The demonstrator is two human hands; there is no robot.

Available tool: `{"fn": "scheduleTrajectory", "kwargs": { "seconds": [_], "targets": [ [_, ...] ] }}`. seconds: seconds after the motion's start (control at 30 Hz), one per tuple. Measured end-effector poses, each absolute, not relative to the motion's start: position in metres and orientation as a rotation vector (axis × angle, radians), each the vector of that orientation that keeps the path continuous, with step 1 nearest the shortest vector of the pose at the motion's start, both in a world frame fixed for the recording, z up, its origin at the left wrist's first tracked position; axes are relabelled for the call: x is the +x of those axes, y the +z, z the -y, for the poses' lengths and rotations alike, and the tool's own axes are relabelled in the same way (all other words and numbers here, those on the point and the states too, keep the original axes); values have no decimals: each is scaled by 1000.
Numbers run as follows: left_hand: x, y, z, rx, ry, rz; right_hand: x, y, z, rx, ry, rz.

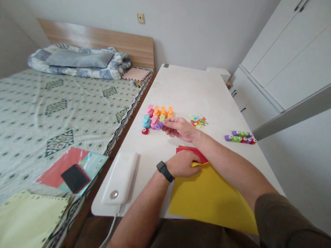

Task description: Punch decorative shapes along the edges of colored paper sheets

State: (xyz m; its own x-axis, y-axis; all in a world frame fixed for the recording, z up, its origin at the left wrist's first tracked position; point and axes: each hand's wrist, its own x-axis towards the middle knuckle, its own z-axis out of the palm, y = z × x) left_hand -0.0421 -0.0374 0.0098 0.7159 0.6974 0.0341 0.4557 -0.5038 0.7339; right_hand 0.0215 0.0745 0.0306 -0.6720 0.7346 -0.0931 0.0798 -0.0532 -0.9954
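My right hand (179, 128) reaches across to the left, its fingers closed on a small purple paper punch (158, 126). Right behind that punch stand larger craft punches in rows: a blue one (146, 121), pink ones (150, 110) and orange ones (156, 111). A small red punch (145, 131) sits just left of my held one. My left hand (186, 163), with a black watch on its wrist, pinches the top edge of a yellow paper sheet (207, 193). Red paper (191, 151) shows beyond it, partly hidden by my hand.
Colourful paper cutouts (198, 121) lie heaped mid-table. Small purple, green and red punches (240, 137) line the table's right edge. A white power bank (121, 179) with a cable lies front left. A bed holding a phone (75, 178) and paper packets adjoins the left side.
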Motion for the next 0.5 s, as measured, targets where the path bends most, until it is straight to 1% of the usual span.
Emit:
{"fn": "scheduleTrajectory", "kwargs": {
  "seconds": [0.03, 0.1, 0.17, 0.27, 0.33, 0.4, 0.5],
  "targets": [
    [-42, 10, 37, 2211, 426, -873, 33, 33, -73, -828, 1912, 1580],
    [-42, 10, 37, 2228, 415, -882, 53, 37, -71, -778, 2079, 1327],
    [-41, 10, 38, 2233, 402, -883, 66, 38, -68, -724, 2172, 1174],
    [-41, 10, 39, 2233, 393, -883, 74, 36, -66, -642, 2232, 1111],
    [-40, 10, 39, 2229, 392, -881, 71, 34, -67, -654, 2191, 1198],
    [-40, 10, 39, 2230, 397, -880, 63, 31, -69, -738, 2055, 1399],
    [-41, 10, 39, 2230, 400, -884, 41, 27, -72, -925, 1639, 1820]
  ]
}}
